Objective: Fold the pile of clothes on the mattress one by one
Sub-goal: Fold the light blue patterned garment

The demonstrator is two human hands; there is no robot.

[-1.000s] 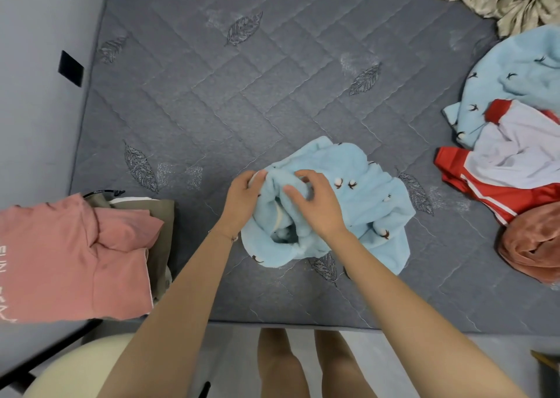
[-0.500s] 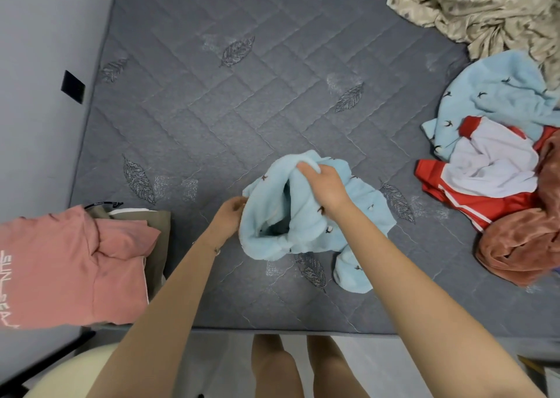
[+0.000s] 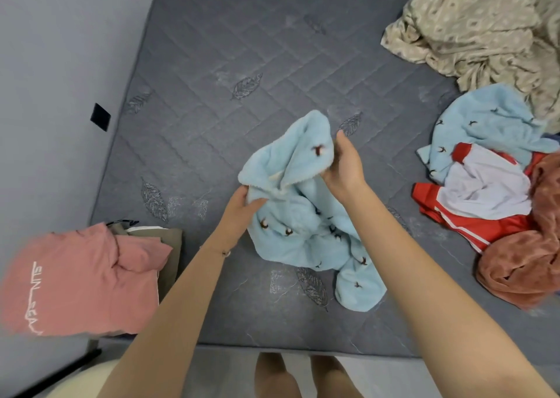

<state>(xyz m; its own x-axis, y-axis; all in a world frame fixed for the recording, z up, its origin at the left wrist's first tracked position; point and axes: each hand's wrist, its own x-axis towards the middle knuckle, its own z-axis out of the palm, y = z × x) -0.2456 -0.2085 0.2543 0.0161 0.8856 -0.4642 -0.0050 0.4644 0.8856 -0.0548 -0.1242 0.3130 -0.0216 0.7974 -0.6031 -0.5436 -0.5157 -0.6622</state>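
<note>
Raised since half a second ago, the fluffy light-blue fleece garment with small brown motifs [image 3: 303,224] is gripped low by the left hand [image 3: 239,209] and high by the right hand [image 3: 345,167], its lower end lying on the grey quilted mattress [image 3: 212,94].

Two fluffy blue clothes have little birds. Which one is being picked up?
The middle blue garment, partly lifted; the other blue one lies at the right, partly under a red-and-white top.
</note>
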